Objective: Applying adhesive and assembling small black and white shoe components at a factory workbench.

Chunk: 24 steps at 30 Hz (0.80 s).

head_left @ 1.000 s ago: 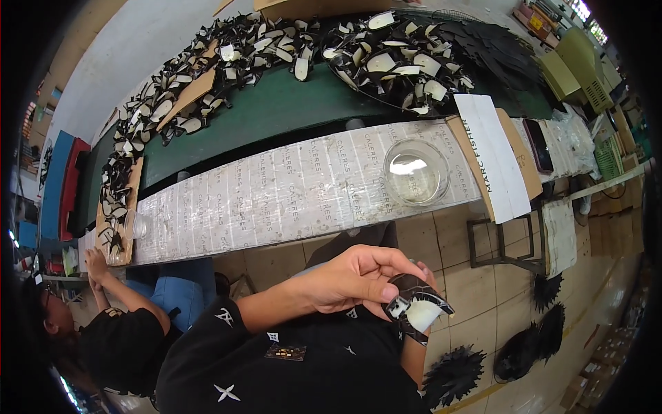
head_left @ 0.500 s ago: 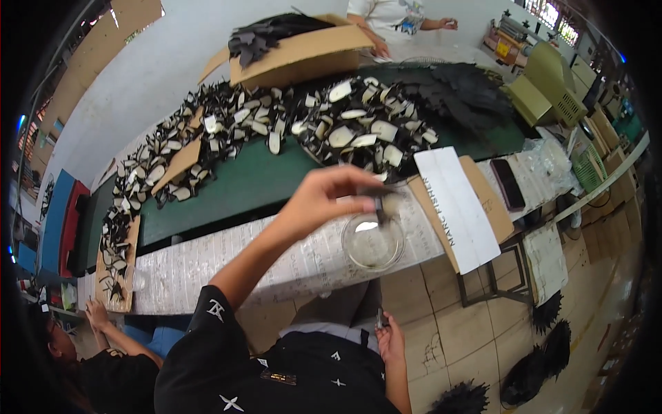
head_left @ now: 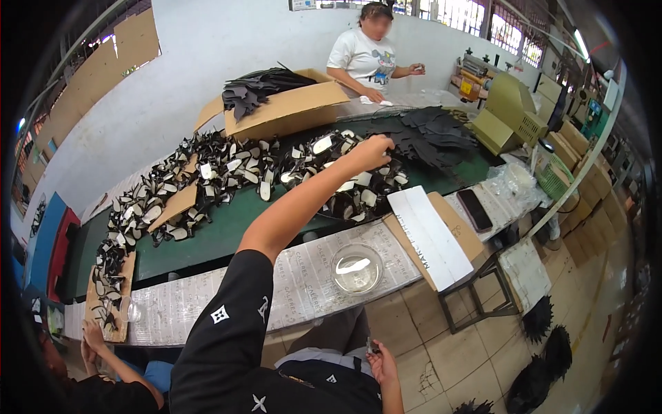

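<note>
Left hand (head_left: 374, 153) over pile of black-and-white pieces (head_left: 365, 197) on green surface (head_left: 231, 219), can't tell fingers' state; right hand (head_left: 384, 366) low, fingers pinching small dark object (head_left: 373, 348).

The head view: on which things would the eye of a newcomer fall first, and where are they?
Probably first on the heaps of small black and cream pieces, spread along the green table. Next on the person's left hand, stretched out over the heap on the right, while the right hand holds a small thing low, near the body. Behind the heaps, black sheets stick out of an open cardboard box.
</note>
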Each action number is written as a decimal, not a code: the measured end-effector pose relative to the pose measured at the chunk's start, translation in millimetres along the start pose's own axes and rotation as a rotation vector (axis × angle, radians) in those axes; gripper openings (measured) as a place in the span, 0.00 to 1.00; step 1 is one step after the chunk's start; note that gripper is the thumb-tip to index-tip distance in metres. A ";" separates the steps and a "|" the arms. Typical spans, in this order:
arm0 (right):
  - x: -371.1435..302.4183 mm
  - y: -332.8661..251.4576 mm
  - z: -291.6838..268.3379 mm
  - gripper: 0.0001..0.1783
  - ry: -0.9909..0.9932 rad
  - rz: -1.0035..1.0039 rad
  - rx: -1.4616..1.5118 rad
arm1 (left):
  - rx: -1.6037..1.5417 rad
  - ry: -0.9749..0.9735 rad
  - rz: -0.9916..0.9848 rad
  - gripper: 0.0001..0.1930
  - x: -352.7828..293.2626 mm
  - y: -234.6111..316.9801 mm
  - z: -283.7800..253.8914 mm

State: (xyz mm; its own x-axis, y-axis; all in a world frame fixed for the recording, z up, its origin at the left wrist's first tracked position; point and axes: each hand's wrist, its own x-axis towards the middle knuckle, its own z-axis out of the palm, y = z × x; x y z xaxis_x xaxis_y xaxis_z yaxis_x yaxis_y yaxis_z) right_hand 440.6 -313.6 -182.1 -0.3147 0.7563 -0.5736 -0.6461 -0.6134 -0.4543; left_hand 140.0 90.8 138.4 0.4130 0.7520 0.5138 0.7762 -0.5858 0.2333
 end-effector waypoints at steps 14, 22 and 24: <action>-9.3 3.9 -15.6 0.20 -0.510 -0.346 -0.773 | 1.017 0.451 -0.826 0.25 -329.7 -125.4 -129.0; 15.1 0.6 -6.3 0.25 -0.270 0.079 -0.239 | 0.794 -0.038 -1.015 0.24 -459.4 -140.6 -140.2; -18.5 -8.4 44.9 0.24 0.147 0.190 -0.327 | 0.734 0.217 -1.018 0.22 -428.7 -148.3 -133.9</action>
State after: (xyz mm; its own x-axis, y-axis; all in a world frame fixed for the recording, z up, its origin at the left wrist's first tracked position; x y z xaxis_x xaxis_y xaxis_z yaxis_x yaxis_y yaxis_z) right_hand 420.6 -312.2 -137.1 -0.2889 0.5965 -0.7488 -0.3236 -0.7969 -0.5101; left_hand -215.9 -185.3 -5.9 -0.5538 0.6564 0.5123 0.8044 0.5806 0.1257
